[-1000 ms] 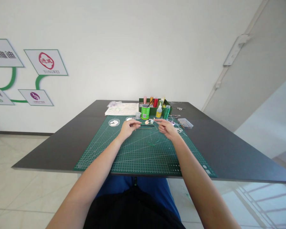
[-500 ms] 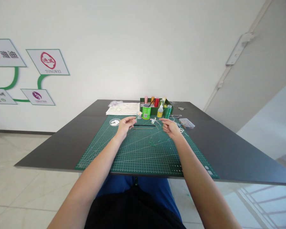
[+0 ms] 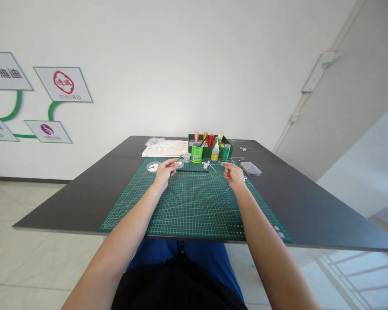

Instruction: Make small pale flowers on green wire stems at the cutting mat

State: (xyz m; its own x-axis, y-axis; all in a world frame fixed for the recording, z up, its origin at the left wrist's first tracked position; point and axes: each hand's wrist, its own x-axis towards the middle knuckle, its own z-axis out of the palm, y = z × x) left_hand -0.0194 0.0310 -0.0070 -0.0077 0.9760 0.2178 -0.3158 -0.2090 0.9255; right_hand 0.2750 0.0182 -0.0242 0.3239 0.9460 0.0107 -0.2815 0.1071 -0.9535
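My left hand [image 3: 166, 172] is closed in a pinch over the left part of the mat. From its fingertips stands a small pinkish flower [image 3: 182, 154] on a thin green stem. My right hand [image 3: 233, 174], on the right side, is closed too, thumb against forefinger; a fine thread [image 3: 228, 188] trails just below it, too thin to follow fully. Between the hands lie a dark stick [image 3: 194, 171], a thin gold-coloured rod [image 3: 192, 175] and a pale little flower bunch [image 3: 207, 165]. Small round dishes [image 3: 153, 166] sit beside my left hand.
The green cutting mat [image 3: 187, 206] covers the table's middle. Behind stand a green can [image 3: 197, 154], a glue bottle [image 3: 215, 153], a green thread spool [image 3: 226, 152] and a box [image 3: 208, 152] of spools. A clear case [image 3: 251, 168] and scissors [image 3: 243, 149] are at right.
My right hand has moved slightly away from my left. The flower in my left hand now stands more upright, clear of the white cup. The whole view has shifted a little.
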